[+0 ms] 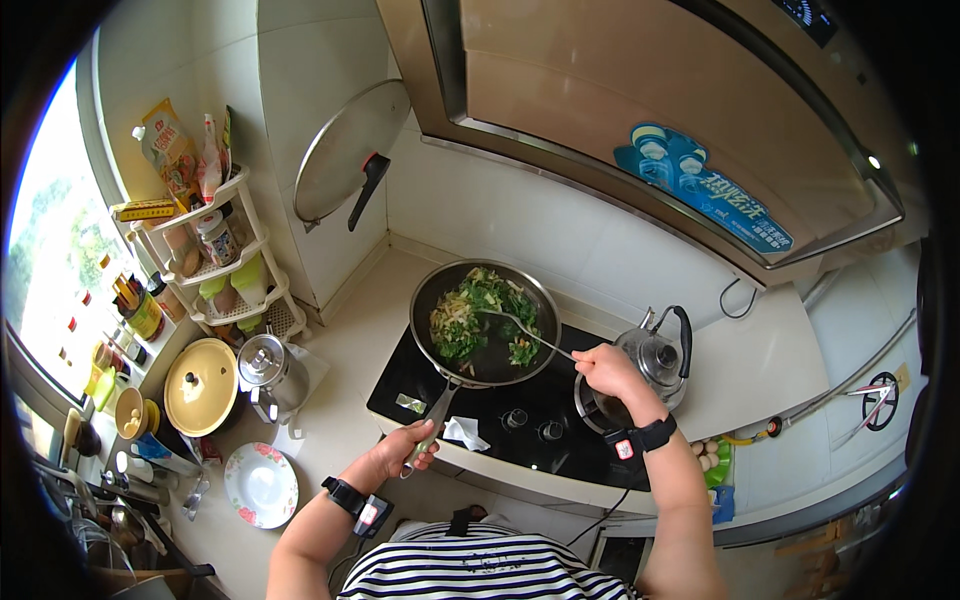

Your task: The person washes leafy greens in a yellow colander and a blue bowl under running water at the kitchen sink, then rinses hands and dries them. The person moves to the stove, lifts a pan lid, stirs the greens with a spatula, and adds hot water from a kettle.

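Observation:
My left hand [405, 448] grips the metal handle [441, 409] of a dark frying pan [485, 370], which sits on the left side of a black glass cooktop [525, 450]. Chopped leafy greens [484, 289] and paler pieces lie in the pan, mostly towards its far and left sides. My right hand [609, 369] holds a long metal cooking utensil [536, 335] by its handle. The utensil's head reaches into the greens, and its shape is partly hidden there. Both wrists wear black straps with small devices.
A metal kettle [651, 358] stands at the cooktop's right. A glass lid [349, 150] hangs on the wall under the overhanging range hood [660, 90]. Left are a floral plate [261, 487], a metal pitcher [274, 375], a yellow-lidded pot [199, 386] and a spice rack [217, 247].

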### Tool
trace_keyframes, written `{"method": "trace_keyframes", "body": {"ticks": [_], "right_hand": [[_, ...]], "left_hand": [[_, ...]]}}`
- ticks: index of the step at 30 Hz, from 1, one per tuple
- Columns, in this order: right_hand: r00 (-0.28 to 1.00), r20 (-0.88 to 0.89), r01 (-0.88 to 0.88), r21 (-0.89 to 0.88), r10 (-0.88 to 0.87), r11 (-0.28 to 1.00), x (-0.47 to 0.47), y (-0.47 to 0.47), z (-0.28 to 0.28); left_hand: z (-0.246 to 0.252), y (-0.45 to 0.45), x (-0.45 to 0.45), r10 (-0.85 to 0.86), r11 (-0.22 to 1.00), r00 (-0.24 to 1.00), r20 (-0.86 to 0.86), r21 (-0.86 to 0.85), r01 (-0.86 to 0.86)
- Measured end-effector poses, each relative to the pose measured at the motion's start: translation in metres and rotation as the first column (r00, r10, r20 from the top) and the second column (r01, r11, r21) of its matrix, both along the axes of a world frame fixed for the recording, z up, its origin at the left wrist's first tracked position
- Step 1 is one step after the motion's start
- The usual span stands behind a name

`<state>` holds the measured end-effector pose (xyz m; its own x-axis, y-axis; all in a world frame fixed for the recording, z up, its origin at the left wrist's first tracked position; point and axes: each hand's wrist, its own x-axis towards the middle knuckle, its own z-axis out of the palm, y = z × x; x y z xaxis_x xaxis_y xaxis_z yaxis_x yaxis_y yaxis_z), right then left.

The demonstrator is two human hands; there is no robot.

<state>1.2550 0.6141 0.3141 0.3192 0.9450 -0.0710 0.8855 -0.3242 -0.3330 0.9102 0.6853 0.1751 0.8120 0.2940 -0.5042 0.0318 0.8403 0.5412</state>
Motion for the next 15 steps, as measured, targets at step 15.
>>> {"method": "trace_keyframes", "body": {"ticks": [15], "right_hand": [[0.873, 0.320, -0.325, -0.181, 0.368, 0.928, -0.017, -0.037, 0.029]], "left_hand": [[0.005, -0.003, 0.000, 0.029, 0.999, 1.000, 0.001, -0.025, -0.029]]}}
